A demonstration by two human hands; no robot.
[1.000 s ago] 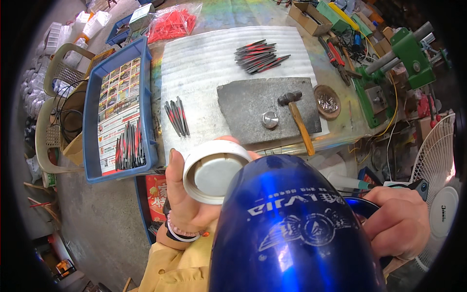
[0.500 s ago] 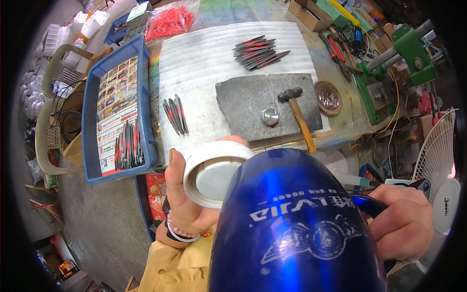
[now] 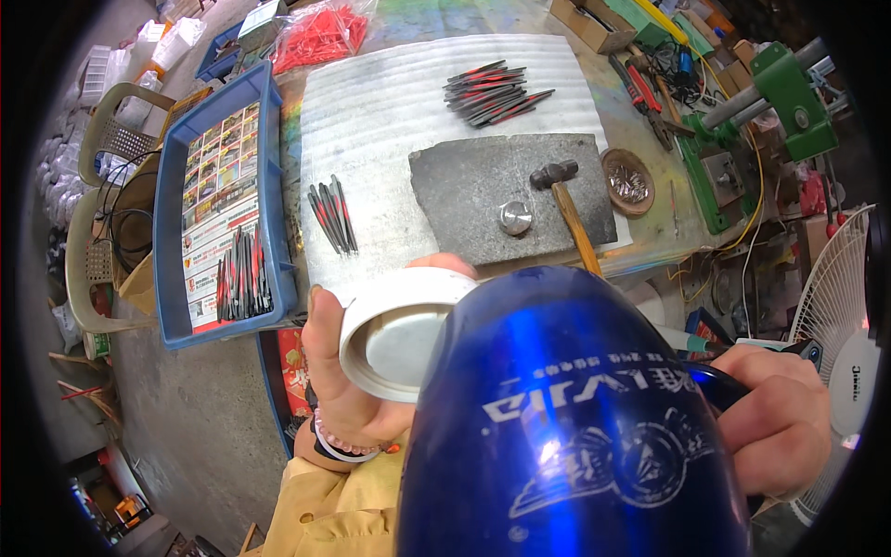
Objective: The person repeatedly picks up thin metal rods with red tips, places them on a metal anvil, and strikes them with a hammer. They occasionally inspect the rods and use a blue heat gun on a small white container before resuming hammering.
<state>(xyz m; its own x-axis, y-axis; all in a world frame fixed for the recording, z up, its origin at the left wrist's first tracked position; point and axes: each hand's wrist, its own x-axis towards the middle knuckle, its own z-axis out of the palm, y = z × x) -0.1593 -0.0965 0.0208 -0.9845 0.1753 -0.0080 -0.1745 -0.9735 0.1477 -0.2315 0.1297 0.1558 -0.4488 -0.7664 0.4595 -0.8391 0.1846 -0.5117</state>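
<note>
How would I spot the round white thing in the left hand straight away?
Find the big, shiny blue vessel at the bottom of the picture, gripped at its handle by the right hand. Beside its upper left edge, the left hand holds a round white piece. Its thick rim and recessed face set it apart from the glossy vessel and the flat white sheet beyond.

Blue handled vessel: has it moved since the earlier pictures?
Yes: the vessel has shifted upward in view toward the hammer, now hiding the wooden handle's tip.
</note>
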